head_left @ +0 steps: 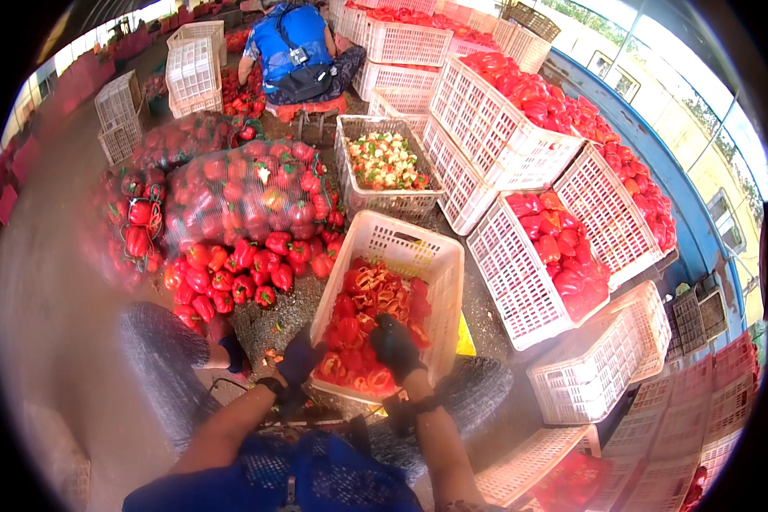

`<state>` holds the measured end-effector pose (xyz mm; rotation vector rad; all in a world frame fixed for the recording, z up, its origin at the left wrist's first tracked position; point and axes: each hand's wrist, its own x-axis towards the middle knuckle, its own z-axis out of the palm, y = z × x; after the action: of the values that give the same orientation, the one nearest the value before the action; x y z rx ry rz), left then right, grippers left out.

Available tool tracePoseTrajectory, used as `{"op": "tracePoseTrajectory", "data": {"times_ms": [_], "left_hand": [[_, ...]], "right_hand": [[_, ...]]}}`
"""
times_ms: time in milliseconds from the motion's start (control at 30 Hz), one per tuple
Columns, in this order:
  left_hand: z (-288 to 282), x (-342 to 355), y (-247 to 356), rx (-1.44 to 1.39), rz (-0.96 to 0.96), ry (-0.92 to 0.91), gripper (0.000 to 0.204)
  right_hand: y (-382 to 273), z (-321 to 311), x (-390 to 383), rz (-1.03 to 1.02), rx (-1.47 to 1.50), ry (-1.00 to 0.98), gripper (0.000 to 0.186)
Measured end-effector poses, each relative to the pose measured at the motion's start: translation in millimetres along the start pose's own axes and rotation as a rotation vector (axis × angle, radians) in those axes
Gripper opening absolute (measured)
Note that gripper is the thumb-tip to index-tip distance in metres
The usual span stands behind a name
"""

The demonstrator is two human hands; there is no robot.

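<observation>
My left hand (pixel 299 358), in a dark glove, is at the near left edge of a pale plastic crate (pixel 445 294). Its finger and thumb look apart, and nothing shows between them. Over the crate's near right part is my right hand (pixel 394 347), also gloved in dark cloth, close against the red pepper pieces (pixel 371 299). That hand's fingers point down and are too dark to make out. Cut red peppers, some split into rings and hollow halves, fill the crate's lower part. Whole red bell peppers (pixel 239 277) lie heaped to the left.
A mesh sack of red peppers (pixel 239 196) lies beyond the heap. Ahead stands a crate of pale pepper cores (pixel 387 162). Stacked crates of red peppers (pixel 529 145) line the right. A person in a blue top (pixel 290 47) sits on a low stool farther off.
</observation>
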<state>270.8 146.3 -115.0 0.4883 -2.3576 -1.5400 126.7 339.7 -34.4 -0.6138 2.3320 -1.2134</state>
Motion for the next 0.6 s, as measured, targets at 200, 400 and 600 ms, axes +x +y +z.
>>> {"op": "tracePoseTrajectory", "data": {"times_ms": [200, 400, 600], "left_hand": [[5.7, -1.2, 3.4, 0.057, -0.056, 0.016, 0.046], [0.8, -5.5, 14.3, 0.011, -0.100, -0.004, 0.043], [-1.1, -4.4, 20.1, 0.050, -0.105, -0.032, 0.045]], "right_hand": [[64.2, 12.7, 21.9, -0.171, -0.503, -0.191, 0.034], [30.8, 2.0, 10.1, -0.174, -0.600, -0.448, 0.034], [23.4, 3.9, 10.9, -0.680, -1.128, -0.432, 0.017]]}}
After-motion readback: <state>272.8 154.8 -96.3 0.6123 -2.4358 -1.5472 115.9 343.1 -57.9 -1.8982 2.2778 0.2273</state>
